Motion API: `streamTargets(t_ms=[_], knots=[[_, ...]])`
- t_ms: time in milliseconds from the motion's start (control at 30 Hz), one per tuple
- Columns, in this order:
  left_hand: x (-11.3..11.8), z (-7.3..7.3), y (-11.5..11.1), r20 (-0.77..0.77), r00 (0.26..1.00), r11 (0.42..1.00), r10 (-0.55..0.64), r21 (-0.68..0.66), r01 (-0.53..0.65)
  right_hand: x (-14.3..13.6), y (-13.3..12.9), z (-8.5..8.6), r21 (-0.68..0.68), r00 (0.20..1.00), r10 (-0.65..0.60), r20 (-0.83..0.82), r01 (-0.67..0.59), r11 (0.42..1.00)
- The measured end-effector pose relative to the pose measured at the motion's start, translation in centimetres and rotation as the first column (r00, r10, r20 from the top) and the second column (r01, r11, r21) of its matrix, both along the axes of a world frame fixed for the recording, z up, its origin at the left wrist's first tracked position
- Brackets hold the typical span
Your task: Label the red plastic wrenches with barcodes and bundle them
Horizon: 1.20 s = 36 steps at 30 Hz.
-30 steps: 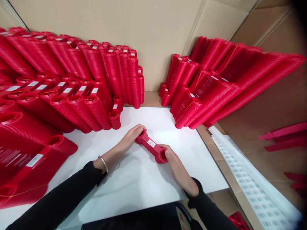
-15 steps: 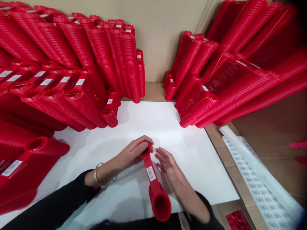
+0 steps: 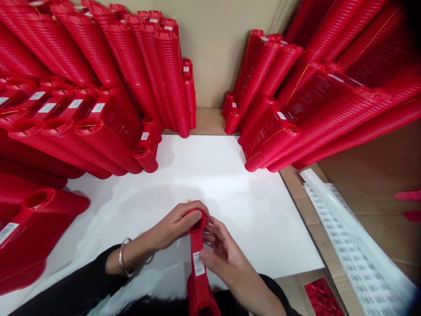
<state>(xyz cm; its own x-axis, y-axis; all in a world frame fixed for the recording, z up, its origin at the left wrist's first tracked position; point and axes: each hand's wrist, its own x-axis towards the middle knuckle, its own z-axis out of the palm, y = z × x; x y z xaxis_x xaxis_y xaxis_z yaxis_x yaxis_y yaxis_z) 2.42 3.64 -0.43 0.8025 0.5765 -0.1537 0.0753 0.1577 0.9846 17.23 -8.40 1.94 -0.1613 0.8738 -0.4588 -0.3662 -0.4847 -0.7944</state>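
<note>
A red plastic piece [image 3: 196, 243] with a round hollow end and a wider end cut off by the lower edge stands in front of me. It carries a white barcode label [image 3: 199, 263] on its upper face. My left hand [image 3: 177, 224] is closed around the far round end, thumb at the opening. On the right side, my right hand [image 3: 225, 254] grips the piece, its thumb at the label's edge and its fingers along the side. A small yellow bit [image 3: 188, 200], too small to name, shows just beyond my left hand.
Tall stacks of nested red pieces [image 3: 131, 66] line the left, with more stacks [image 3: 259, 83] on the right. Below them is a white work surface [image 3: 263, 219]. Barcode label sheets [image 3: 348, 245] lie on cardboard at right. Red parts [image 3: 324, 298] sit at the lower right.
My right hand has closed in from the right onto the red piece, thumb now at the label. The piece has shifted toward me, and the view has tilted slightly.
</note>
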Motion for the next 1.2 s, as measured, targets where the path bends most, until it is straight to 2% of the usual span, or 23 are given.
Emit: streamTargets(t_ms=[100, 167, 200, 267, 333, 400, 467, 533, 600, 700, 767, 833, 933, 1033, 1100, 1200], knots=[[-0.8, 0.1, -0.6, -0.01, 1.0, 0.999, 0.03, -0.013, -0.03, 0.6, 0.5, -0.3, 0.039, 0.996, 0.065, 0.063, -0.067, 0.997], [-1.4, 0.0, -1.1, -0.019, 0.998, 0.998, 0.06, -0.031, -0.061, 1.5, 1.8, -1.0, 0.083, 0.961, 0.072, 0.268, -0.098, 0.992], [-1.7, 0.0, -1.4, -0.02, 0.997, 0.996, 0.075, -0.05, -0.076, 2.0, 2.8, -1.4, 0.118, 0.907, 0.049, 0.419, -0.108, 0.987], [-2.2, -0.2, -2.1, -0.011, 0.991, 0.988, 0.131, -0.084, -0.131, 2.8, 5.0, -2.2, 0.267, 0.737, -0.049, 0.674, -0.182, 0.946], [-2.7, -0.3, -2.7, 0.003, 0.981, 0.978, 0.192, -0.08, -0.191, 3.0, 7.2, -2.8, 0.361, 0.59, -0.067, 0.805, -0.397, 0.844], [-3.2, -0.3, -3.3, 0.002, 0.976, 0.975, 0.218, -0.048, -0.218, 2.4, 8.9, -3.1, 0.379, 0.5, -0.04, 0.865, -0.598, 0.706], [-3.7, 0.0, -3.8, -0.027, 0.976, 0.977, 0.215, 0.008, -0.214, 1.5, 10.1, -3.1, 0.358, 0.441, 0.002, 0.897, -0.729, 0.584], [-4.3, 0.2, -4.3, -0.077, 0.972, 0.974, 0.222, 0.071, -0.217, 0.8, 10.6, -3.0, 0.321, 0.385, 0.022, 0.923, -0.798, 0.51], [-4.9, 0.4, -4.8, -0.116, 0.964, 0.968, 0.238, 0.111, -0.226, 0.5, 10.7, -2.8, 0.284, 0.331, 0.004, 0.944, -0.816, 0.504], [-5.5, 0.2, -5.3, -0.11, 0.959, 0.961, 0.263, 0.124, -0.249, 0.7, 10.5, -2.7, 0.254, 0.28, -0.039, 0.959, -0.792, 0.556], [-5.6, -0.1, -5.5, -0.096, 0.955, 0.956, 0.282, 0.114, -0.27, 0.9, 10.2, -2.8, 0.264, 0.286, -0.049, 0.957, -0.784, 0.562], [-5.6, -0.4, -5.7, -0.077, 0.947, 0.948, 0.31, 0.101, -0.302, 1.1, 9.9, -2.8, 0.309, 0.35, -0.045, 0.936, -0.752, 0.582], [-5.7, -0.7, -6.0, -0.036, 0.931, 0.929, 0.363, 0.087, -0.359, 1.6, 9.0, -1.9, 0.409, 0.562, -0.011, 0.827, -0.587, 0.698], [-6.0, -1.0, -6.3, -0.025, 0.917, 0.917, 0.397, 0.052, -0.396, 2.1, 7.1, 1.1, 0.488, 0.755, -0.063, 0.653, -0.356, 0.797], [-6.1, -1.3, -6.5, -0.017, 0.91, 0.91, 0.415, 0.014, -0.415, 1.9, 5.3, 4.0, 0.561, 0.826, -0.135, 0.547, -0.241, 0.792], [-6.1, -1.6, -6.5, 0.003, 0.892, 0.891, 0.453, -0.032, -0.452, 0.5, 2.5, 7.9, 0.703, 0.925, -0.136, 0.355, -0.169, 0.69]])
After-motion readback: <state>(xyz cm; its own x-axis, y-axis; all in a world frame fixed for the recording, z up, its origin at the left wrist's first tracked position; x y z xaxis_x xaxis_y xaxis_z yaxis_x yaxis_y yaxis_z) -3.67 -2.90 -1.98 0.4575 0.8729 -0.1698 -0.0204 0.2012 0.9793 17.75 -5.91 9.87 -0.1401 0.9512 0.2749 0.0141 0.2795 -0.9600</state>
